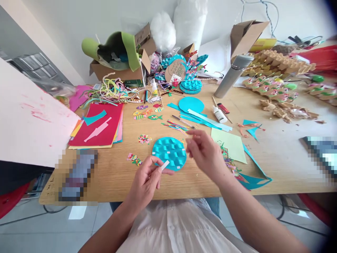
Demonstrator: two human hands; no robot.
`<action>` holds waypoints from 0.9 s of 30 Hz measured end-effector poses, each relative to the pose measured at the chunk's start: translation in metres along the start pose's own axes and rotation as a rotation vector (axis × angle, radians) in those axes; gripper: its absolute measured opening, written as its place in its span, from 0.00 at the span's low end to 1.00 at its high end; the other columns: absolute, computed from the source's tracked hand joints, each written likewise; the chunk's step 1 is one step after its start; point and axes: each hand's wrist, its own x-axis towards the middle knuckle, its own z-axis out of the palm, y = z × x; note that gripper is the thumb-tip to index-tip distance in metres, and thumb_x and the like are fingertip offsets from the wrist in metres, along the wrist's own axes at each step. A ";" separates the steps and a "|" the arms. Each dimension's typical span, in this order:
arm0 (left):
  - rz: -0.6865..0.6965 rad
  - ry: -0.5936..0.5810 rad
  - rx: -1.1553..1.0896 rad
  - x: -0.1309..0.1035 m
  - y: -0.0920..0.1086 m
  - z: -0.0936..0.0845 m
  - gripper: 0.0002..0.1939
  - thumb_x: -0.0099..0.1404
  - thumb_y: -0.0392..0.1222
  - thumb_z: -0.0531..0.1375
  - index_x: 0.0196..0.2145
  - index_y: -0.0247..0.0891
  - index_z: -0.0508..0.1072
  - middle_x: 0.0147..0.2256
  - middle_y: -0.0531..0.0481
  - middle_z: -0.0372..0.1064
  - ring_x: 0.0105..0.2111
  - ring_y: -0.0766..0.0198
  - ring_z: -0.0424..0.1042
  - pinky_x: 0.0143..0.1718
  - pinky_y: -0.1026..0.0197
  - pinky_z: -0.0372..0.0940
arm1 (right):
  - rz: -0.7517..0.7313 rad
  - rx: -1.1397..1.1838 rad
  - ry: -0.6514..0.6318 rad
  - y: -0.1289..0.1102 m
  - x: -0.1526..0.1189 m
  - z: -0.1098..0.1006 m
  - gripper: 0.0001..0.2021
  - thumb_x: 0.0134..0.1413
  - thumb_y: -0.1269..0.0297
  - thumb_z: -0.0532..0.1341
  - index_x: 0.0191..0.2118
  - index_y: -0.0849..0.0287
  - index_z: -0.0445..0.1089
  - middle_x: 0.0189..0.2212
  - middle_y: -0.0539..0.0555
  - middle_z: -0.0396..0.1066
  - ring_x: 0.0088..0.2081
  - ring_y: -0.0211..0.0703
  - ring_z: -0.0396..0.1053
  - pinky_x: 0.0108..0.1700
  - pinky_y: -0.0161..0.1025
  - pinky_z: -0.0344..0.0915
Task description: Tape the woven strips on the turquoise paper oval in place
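My left hand [149, 177] pinches a small white strip [165, 165] between thumb and fingers, above the near edge of a blue paper disc [169, 144]. Curled blue paper loops cover the disc, and a few small white pieces sit on it. My right hand [204, 149] is raised just right of the disc. Its fingers are curled together, and whatever may be between the fingertips is too small to make out. Left of the disc lie two little heaps of coloured confetti, one of them a pile [144, 139]. Thin coloured paper strips [176, 126] lie behind it.
Paper fish [154, 117] lie beyond the confetti. A plain blue disc [191, 105], a glue bottle [219, 115] and a grey flask [231, 77] stand or lie farther back. Red paper [101, 123] is at left, green paper [229, 144] at right, with scraps beside it.
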 end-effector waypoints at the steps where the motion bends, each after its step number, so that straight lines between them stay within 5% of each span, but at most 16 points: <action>1: -0.004 0.001 -0.009 0.001 0.000 0.000 0.13 0.66 0.52 0.56 0.36 0.40 0.61 0.29 0.50 0.76 0.17 0.72 0.58 0.21 0.67 0.53 | 0.071 -0.181 0.023 0.012 0.010 -0.004 0.14 0.66 0.59 0.51 0.50 0.60 0.64 0.28 0.54 0.73 0.29 0.43 0.72 0.32 0.37 0.63; 6: -0.006 -0.025 -0.071 0.005 -0.001 -0.002 0.13 0.66 0.52 0.56 0.37 0.39 0.62 0.34 0.45 0.79 0.17 0.73 0.61 0.18 0.69 0.50 | 0.292 -0.847 -0.169 0.071 0.043 -0.009 0.16 0.64 0.61 0.53 0.41 0.70 0.72 0.43 0.72 0.72 0.43 0.59 0.73 0.37 0.44 0.63; 14: -0.056 -0.029 -0.151 0.009 0.001 0.000 0.13 0.65 0.51 0.58 0.37 0.38 0.64 0.34 0.43 0.79 0.17 0.74 0.63 0.15 0.71 0.46 | 0.405 -0.855 -0.167 0.083 0.050 -0.004 0.18 0.66 0.64 0.48 0.45 0.74 0.69 0.44 0.76 0.71 0.45 0.58 0.72 0.41 0.44 0.63; 20: -0.060 -0.005 -0.175 0.015 0.001 0.000 0.12 0.65 0.49 0.58 0.38 0.38 0.64 0.34 0.43 0.79 0.15 0.75 0.62 0.14 0.71 0.45 | 0.408 -0.708 -0.070 0.056 0.040 -0.030 0.19 0.68 0.57 0.43 0.46 0.69 0.62 0.34 0.71 0.74 0.37 0.58 0.73 0.35 0.45 0.60; 23: -0.053 -0.002 -0.181 0.018 0.001 0.002 0.12 0.65 0.50 0.58 0.37 0.38 0.64 0.33 0.45 0.79 0.14 0.76 0.62 0.14 0.71 0.44 | 0.291 -0.388 -0.008 0.040 0.027 -0.038 0.12 0.65 0.55 0.50 0.42 0.59 0.61 0.35 0.62 0.74 0.34 0.50 0.72 0.35 0.42 0.61; 27: -0.058 0.001 -0.191 0.022 0.002 0.003 0.13 0.64 0.50 0.59 0.36 0.39 0.63 0.30 0.47 0.79 0.13 0.76 0.61 0.14 0.71 0.43 | 0.126 0.147 -0.219 0.022 0.001 -0.031 0.14 0.62 0.51 0.53 0.40 0.57 0.63 0.29 0.53 0.70 0.27 0.41 0.66 0.28 0.38 0.62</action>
